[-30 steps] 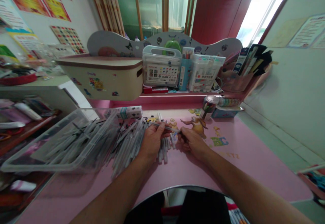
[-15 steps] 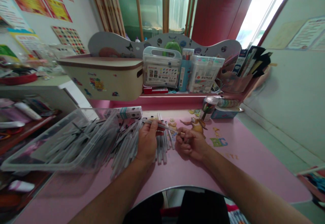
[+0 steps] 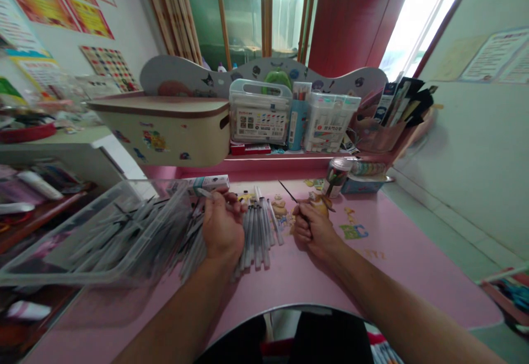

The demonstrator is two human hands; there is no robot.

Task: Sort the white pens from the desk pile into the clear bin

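Observation:
In the head view my left hand [image 3: 223, 229] is above the left part of a pile of slim translucent pens [image 3: 257, 237], its fingers curled round a pale translucent pen tube [image 3: 204, 192]. The tube's near end is hidden by the fingers. To the right, apart from the pile, my right hand [image 3: 316, 227] is closed on a thin dark rod [image 3: 288, 191], which points up and to the left. The rod looks like a pen refill, but its lower end is hidden in the fist. A clear plastic bin [image 3: 119, 269] with more pens stands left of the pile.
A white box [image 3: 209, 181] lies behind the pile. At the back right are a clear jar [image 3: 336, 178] and a blue box [image 3: 363, 183]. A raised shelf holds a lidded cream bin [image 3: 165, 138] and marker cases [image 3: 260, 121]. The pink desk's [image 3: 405, 276] curved front edge is near my lap.
My hands have drawn apart from one pen held between them. The left has moved left with the translucent tube; the dark rod now shows in my right hand.

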